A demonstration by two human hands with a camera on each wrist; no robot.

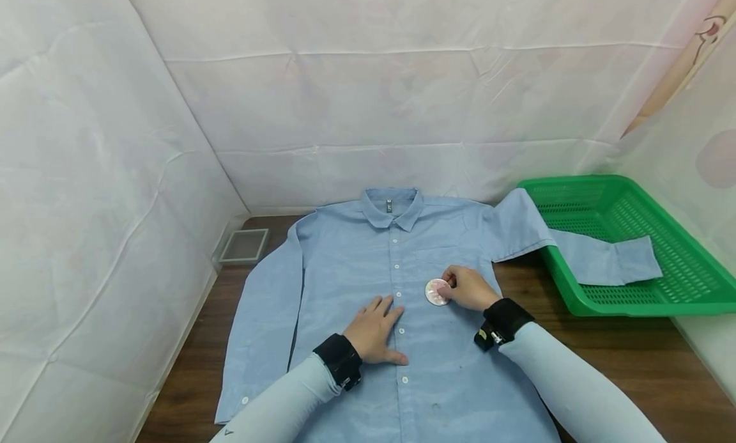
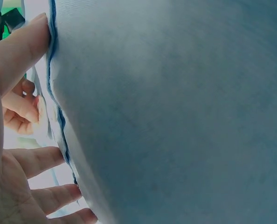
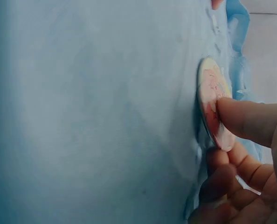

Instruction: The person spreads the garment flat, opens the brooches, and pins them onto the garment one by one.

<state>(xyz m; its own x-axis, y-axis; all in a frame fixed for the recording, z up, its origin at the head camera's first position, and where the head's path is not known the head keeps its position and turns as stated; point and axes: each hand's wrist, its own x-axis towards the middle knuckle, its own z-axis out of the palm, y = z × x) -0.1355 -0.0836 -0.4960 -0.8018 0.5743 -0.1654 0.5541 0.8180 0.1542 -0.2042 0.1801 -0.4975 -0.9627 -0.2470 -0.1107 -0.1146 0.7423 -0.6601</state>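
A light blue button-up shirt [image 1: 345, 257] lies front side up, its collar at the far end, in the head view. My right hand [image 1: 471, 289] pinches a round, flat badge [image 1: 432, 296] against the chest, below the pocket and right of the button row. Pink and yellow printing shows on the badge [image 3: 209, 88] in the right wrist view, with the thumb over its face and the fingers at its lower edge. Spread over the buttons, my left hand [image 1: 372, 331] rests on the fabric with fairly straight fingers. The badge's back is hidden.
A green plastic basket [image 1: 684, 307] stands at the right, with one shirt sleeve [image 1: 609, 262] draped into it. A small grey square tray [image 1: 244, 246] sits at the back left. White cloth walls [image 1: 368, 104] border the wooden table [image 1: 190, 392].
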